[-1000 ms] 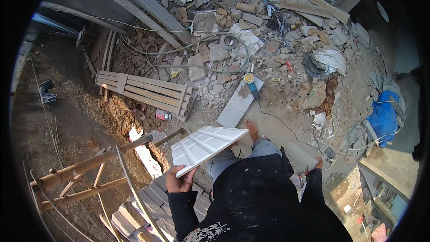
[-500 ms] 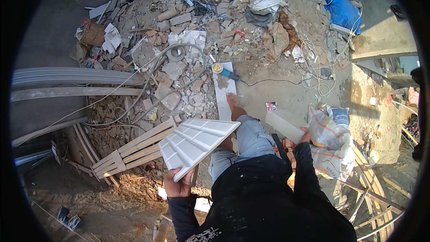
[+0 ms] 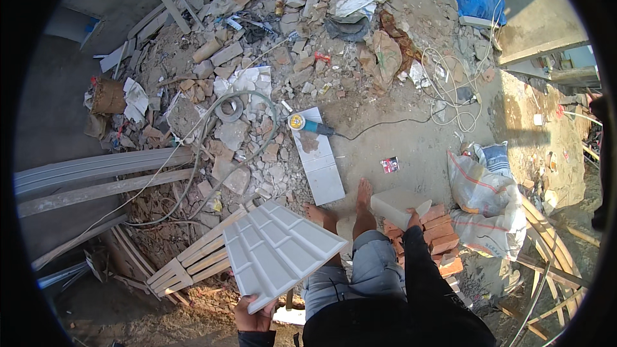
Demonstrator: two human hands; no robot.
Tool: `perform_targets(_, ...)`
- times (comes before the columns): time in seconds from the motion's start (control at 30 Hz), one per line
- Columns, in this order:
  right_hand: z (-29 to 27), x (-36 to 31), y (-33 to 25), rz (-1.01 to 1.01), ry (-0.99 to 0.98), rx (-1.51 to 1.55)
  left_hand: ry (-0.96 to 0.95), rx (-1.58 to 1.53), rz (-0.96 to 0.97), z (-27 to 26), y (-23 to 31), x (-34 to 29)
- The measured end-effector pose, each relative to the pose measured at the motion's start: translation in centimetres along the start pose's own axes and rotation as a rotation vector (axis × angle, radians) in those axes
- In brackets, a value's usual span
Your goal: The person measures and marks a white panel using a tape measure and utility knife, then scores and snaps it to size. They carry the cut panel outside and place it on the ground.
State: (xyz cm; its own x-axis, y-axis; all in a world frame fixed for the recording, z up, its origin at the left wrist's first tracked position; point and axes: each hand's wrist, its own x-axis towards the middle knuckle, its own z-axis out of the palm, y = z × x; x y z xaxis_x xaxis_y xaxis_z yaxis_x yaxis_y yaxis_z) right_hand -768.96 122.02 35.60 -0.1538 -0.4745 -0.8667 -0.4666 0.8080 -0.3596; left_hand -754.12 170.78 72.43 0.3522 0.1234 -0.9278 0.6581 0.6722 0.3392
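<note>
My left hand [image 3: 254, 315] grips the lower corner of a pale tile [image 3: 276, 250] with a raised brick-like pattern, its thumb on the face. The tile tilts up beside my left leg. My right hand [image 3: 414, 220] is closed on the edge of a plain light-grey slab [image 3: 392, 207], held low above a stack of red bricks [image 3: 443, 231]. Part of its fingers is hidden. Ahead of my feet, a blue angle grinder [image 3: 312, 125] with a yellow disc lies on a long white tile strip [image 3: 321, 173].
Broken rubble [image 3: 257, 135] spreads ahead and left, with a looped hose [image 3: 273, 115] over it. A white woven sack [image 3: 485, 205] stands at the right. Wooden slats [image 3: 199, 257] lean at the left. A grinder cord [image 3: 385, 119] runs to coiled cable [image 3: 453, 93].
My right hand and the plain slab have come left, over the bricks. Both feet now show, and the tile strip is fully uncovered. The patterned tile stays in my left hand, tilted slightly differently.
</note>
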Motion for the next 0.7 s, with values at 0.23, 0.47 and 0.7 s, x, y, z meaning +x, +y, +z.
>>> perform_targets(0.23,14.3,13.5,0.9,0.056,-0.044,0.076,0.152,0.049,-0.093,-3.7,-5.3,7.6)
perform_targets(0.47,21.6,27.3,10.3,0.004,-0.359,0.462,0.329,0.008,-0.113,-8.8,-9.3,10.6)
perform_targets(0.7,25.1,31.3,16.2,0.062,-0.409,0.247,0.268,0.006,-0.336,-9.8,-8.5,10.8)
